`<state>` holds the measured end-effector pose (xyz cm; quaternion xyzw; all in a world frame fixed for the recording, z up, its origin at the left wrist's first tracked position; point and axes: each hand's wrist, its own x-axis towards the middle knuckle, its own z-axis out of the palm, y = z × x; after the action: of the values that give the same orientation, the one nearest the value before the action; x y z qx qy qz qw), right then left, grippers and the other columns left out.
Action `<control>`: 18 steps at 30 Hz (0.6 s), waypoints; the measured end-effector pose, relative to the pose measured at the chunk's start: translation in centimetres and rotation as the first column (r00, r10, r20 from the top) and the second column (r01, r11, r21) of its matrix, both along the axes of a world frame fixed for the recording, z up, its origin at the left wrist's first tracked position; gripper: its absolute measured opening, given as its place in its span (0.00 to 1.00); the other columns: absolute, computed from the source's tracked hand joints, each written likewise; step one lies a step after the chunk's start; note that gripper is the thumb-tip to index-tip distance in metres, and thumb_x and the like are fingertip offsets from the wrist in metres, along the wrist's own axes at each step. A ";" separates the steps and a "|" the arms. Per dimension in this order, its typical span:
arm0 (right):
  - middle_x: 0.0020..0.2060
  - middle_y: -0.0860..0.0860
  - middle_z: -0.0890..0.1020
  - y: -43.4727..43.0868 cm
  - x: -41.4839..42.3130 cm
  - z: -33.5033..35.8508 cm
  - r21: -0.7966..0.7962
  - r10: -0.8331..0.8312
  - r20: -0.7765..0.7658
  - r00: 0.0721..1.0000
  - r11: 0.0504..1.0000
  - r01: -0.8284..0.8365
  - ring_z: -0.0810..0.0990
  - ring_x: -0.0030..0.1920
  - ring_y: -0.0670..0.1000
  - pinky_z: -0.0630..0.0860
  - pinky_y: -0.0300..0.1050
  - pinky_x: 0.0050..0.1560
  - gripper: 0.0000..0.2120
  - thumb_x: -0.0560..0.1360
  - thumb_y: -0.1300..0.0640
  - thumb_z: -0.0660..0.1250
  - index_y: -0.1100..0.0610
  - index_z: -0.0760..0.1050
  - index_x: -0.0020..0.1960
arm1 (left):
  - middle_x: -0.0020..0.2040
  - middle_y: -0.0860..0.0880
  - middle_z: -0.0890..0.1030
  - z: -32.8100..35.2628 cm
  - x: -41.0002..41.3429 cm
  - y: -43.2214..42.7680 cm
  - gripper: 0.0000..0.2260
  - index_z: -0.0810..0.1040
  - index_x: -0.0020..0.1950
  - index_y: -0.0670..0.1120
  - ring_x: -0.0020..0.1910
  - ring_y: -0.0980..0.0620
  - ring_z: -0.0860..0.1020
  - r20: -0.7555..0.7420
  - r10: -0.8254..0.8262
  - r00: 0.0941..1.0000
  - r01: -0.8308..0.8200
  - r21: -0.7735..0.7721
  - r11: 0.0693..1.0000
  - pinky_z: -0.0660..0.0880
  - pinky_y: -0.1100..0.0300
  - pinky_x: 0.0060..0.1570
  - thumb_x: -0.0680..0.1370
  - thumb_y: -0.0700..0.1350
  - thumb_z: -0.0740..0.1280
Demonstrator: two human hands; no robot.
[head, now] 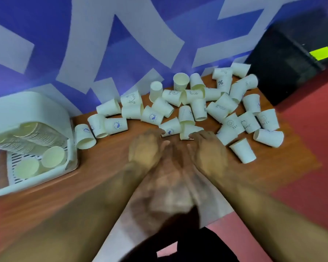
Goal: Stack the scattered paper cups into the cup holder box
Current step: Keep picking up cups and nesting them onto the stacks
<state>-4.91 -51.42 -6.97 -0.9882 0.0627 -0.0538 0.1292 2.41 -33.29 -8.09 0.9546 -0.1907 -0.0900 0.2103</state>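
Scatter of paper cups (pixel 198 109) is spread over the bench (pixel 102 157) from 10 to 2 o'clock. Most are tipped on their sides, a few stand upright or inverted, and many are touching. At 9 o'clock the cup holder box (pixel 27 103) is parked on the bench: white, slotted floor. A nested stack (pixel 40 135) is laid on its side inside it, with 2 loose cups (pixel 54 156) seated at the stack's 5 o'clock.

At frame centre the left hand (pixel 148 148) and right hand (pixel 206 150) are placed side by side, both motion-blurred. The left fingertips (pixel 162 131) are set against a blue-logo cup (pixel 170 129); the right fingertips (pixel 192 136) are set against the neighbouring cup (pixel 191 129). Grip cannot be told for either of the hands, as it is hidden by blur.

At 2 o'clock, off the bench, a black case (pixel 284 63) with a yellow-green label (pixel 323 52) is seen. A blue wall (pixel 45 25) is seen behind.
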 end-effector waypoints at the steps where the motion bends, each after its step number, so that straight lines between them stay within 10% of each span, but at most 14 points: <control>1: 0.46 0.55 0.82 -1.9 -0.5 -0.3 0.006 -0.030 -0.013 0.999 1.000 0.030 0.78 0.46 0.59 0.76 0.48 0.36 0.11 0.71 0.56 0.71 0.59 0.80 0.53 | 0.56 0.51 0.81 -0.3 0.0 -2.0 0.17 0.76 0.64 0.54 0.55 0.47 0.79 -0.024 -0.019 1.000 0.020 0.002 1.000 0.76 0.51 0.51 0.78 0.59 0.63; 9: 0.55 0.55 0.79 -14.7 -2.9 -2.2 0.016 -0.231 -0.201 0.952 0.971 0.239 0.75 0.53 0.58 0.74 0.50 0.45 0.16 0.73 0.58 0.66 0.58 0.76 0.60 | 0.59 0.50 0.79 -3.8 0.6 -13.7 0.17 0.75 0.64 0.55 0.56 0.47 0.78 -0.206 0.072 0.976 -0.057 0.076 0.995 0.74 0.52 0.51 0.78 0.60 0.64; 18: 0.66 0.54 0.71 -20.4 -1.7 -4.4 0.009 -0.097 -0.472 0.876 0.993 0.115 0.72 0.58 0.59 0.72 0.49 0.50 0.23 0.73 0.54 0.57 0.56 0.69 0.68 | 0.58 0.46 0.69 -5.9 1.4 -17.5 0.14 0.71 0.60 0.52 0.49 0.40 0.78 -0.215 0.238 0.947 -0.184 0.242 0.953 0.70 0.52 0.43 0.78 0.56 0.66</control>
<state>-6.61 -71.78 -11.41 -0.9643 0.1470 0.1816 0.1251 3.76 -50.76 -13.95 0.9688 -0.0488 -0.2029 0.1339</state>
